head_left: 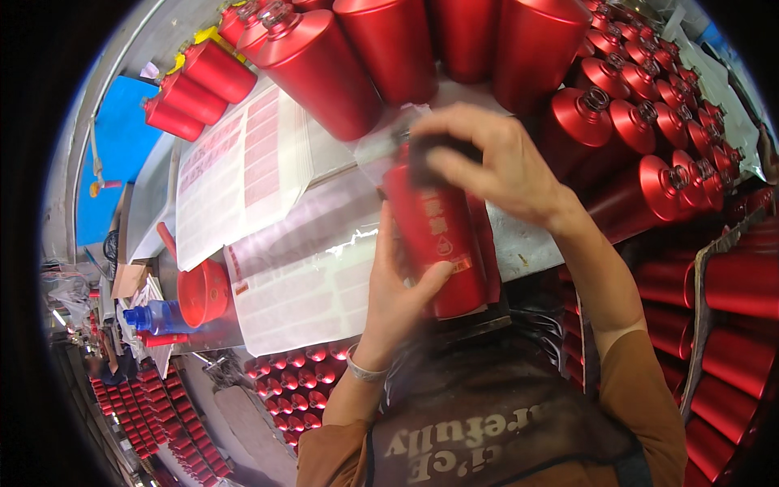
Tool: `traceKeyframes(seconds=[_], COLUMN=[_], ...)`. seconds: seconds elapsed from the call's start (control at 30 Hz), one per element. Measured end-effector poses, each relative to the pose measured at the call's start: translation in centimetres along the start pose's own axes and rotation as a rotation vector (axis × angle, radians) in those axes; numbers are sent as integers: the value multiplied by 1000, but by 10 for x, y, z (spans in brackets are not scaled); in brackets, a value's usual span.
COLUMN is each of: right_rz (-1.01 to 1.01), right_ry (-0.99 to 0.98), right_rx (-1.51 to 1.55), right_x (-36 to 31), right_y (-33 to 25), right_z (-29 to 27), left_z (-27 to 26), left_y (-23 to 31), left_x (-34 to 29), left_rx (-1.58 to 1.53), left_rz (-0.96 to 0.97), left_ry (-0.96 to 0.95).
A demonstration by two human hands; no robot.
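Note:
A glossy red bottle (450, 268) with gold markings lies at the near edge of the table in front of me. My left hand (402, 284) grips its left side, thumb across the front and fingers along the edge. Over the bottle's upper end, my right hand (495, 158) holds a dark pad (434, 158) with curled fingers. The pad is blurred, so its exact kind is unclear, and it touches or nearly touches the bottle. The bottle's neck is mostly hidden behind the pad and fingers.
Printed sheets (243, 170) lie stacked at the left, with a translucent sheet (308, 268) nearer me. Large red bottles (324, 73) line the back; several more (641, 122) crowd the right. A red basin (203, 292) and a blue-capped bottle (162, 316) sit at the left edge.

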State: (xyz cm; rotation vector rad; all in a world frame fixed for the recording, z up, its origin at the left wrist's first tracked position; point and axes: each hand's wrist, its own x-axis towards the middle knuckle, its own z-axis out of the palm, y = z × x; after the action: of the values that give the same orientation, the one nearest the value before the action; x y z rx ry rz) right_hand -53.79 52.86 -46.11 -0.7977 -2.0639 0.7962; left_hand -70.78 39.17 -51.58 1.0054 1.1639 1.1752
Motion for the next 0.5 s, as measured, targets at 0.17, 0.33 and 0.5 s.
traceKeyframes(seconds=[0.17, 0.33, 0.5], right_rz=[-229, -388, -510], right_ry=[-13, 207, -27], right_rx=[109, -123, -89], right_x=[9, -14, -73], right_y=[15, 22, -64], right_z=[2, 17, 24], left_z=[-2, -12, -46], left_y=[-5, -15, -12], left_x=[1, -3, -4], left_rx=[5, 6, -136], left_rz=[31, 102, 38], left_ry=[-5, -30, 336])
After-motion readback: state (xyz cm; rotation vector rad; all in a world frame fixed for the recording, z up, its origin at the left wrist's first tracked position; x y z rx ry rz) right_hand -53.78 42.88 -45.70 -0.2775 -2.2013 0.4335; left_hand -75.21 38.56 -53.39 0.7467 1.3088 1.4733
